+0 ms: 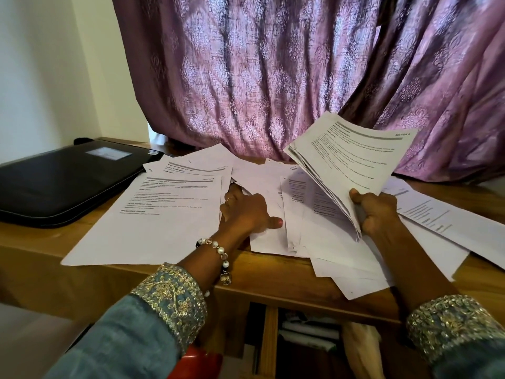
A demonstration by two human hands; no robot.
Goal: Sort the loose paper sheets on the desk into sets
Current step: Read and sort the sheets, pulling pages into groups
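Loose printed sheets [273,203] lie spread and overlapping across the wooden desk [153,280]. My right hand [375,212] grips the lower edge of a thick stack of sheets [352,160], raised and tilted above the desk on the right. My left hand [246,212] rests flat on the papers at the middle, its fingers slipped under the right edge of a large printed sheet [164,214] on the left. More sheets [437,222] fan out to the far right, some hanging over the desk's front edge.
A black zipped folder [62,184] lies at the desk's back left. A purple patterned curtain [273,77] hangs right behind the desk, touching the rear papers. Under the desk, an open shelf [306,335] holds more items.
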